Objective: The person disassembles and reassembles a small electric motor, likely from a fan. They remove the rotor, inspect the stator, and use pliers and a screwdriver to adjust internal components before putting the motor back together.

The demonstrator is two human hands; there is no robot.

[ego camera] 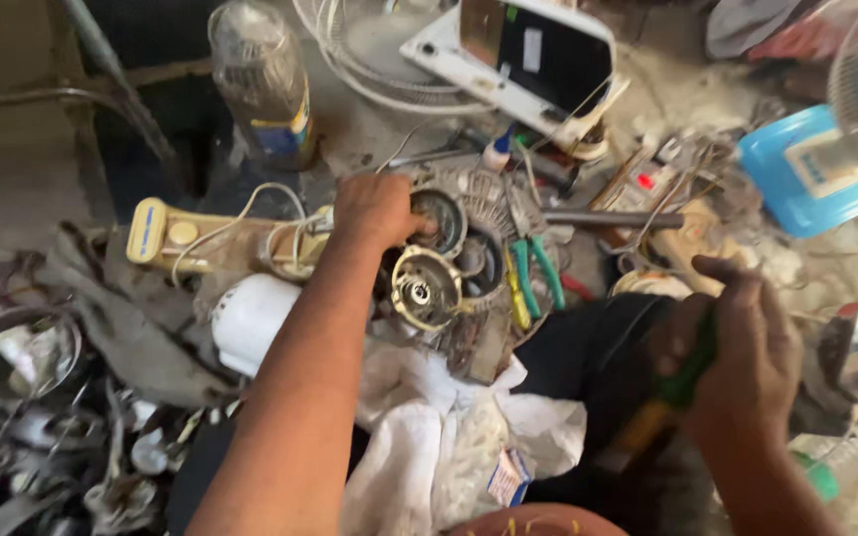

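My left hand [377, 210] reaches forward and rests its fingers on a grimy fan motor housing [469, 243], at the rim of a round opening. Just below it lies a brass-coloured round motor part [425, 289]. My right hand [747, 347] is low at the right, closed around a tool with a green and orange handle [669, 397]. Green-handled pliers [536, 273] lie right of the motor.
A cream fan base with white cord [201, 243] and a white round cover [250, 316] lie left. A clear plastic bottle [262, 84], fan guard [374, 55], blue box [808, 174], white cloth [439, 437] and metal scraps [42, 437] crowd the floor.
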